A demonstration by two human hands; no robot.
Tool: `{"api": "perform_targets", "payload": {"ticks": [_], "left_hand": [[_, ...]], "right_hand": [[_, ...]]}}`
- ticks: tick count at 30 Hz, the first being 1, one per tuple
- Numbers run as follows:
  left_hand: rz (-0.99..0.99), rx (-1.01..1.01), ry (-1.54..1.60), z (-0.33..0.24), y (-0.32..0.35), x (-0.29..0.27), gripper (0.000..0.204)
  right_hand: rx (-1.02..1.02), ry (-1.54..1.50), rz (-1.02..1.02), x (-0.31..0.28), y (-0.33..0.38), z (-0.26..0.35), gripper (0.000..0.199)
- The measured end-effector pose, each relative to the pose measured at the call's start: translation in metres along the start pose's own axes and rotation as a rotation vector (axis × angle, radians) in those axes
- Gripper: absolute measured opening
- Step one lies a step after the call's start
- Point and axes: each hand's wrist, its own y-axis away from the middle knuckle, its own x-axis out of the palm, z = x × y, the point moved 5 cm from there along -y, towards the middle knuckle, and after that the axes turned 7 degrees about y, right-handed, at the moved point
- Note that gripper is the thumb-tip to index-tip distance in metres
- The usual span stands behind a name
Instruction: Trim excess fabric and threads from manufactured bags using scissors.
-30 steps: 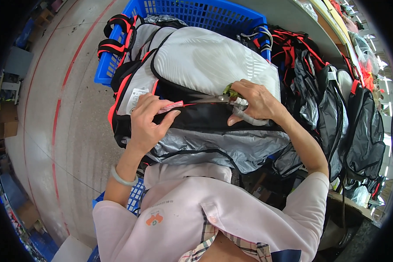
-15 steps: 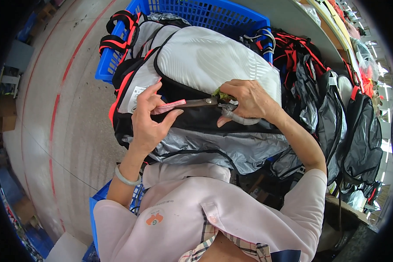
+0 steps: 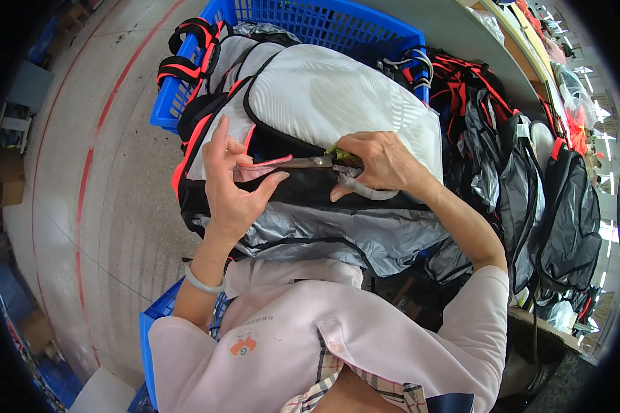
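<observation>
On the far left, beyond my arm, the grey concrete floor (image 3: 103,172) with its red painted line runs past the blue plastic crate (image 3: 337,24) that the backpack (image 3: 337,103) leans into. My left hand (image 3: 231,186) is pinching a pinkish-red strip of trim (image 3: 258,168) along the bag's black seam, thumb underneath and fingers on top, holding it taut. A second ago this hand sat lower and flatter on the fabric; now it has lifted the strip up and clear of the panel, so the edge stands free for the blades.

The scissors (image 3: 310,162) have come across to meet it. Half a second ago their tips were short of my left fingers; now the blades lie along the strip, nearly touching my thumb. I cannot tell whether they have bitten yet.

My right hand (image 3: 379,162) is clenched on the scissor handles, with the grey loop handle (image 3: 365,189) hanging below my palm. It has barely shifted, only turned a little. I judge the trimming is at the point of the cut, with the white and grey bag resting across my lap. To the right, more black and red backpacks (image 3: 523,172) are heaped.
</observation>
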Motion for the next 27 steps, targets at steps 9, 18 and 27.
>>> {"api": "perform_targets", "payload": {"ticks": [9, 18, 27], "left_hand": [[0.046, 0.031, -0.286, -0.014, -0.003, -0.005, 0.091], [0.797, 0.059, -0.514, -0.031, -0.007, 0.031, 0.107], [0.560, 0.198, -0.743, 0.009, -0.032, 0.017, 0.131]], "right_hand": [[0.341, -0.043, -0.341, -0.030, 0.049, -0.045, 0.053], [1.180, -0.732, -0.844, 0.028, 0.262, -0.082, 0.036], [0.663, -0.609, -0.754, -0.032, 0.113, -0.072, 0.054]]}}
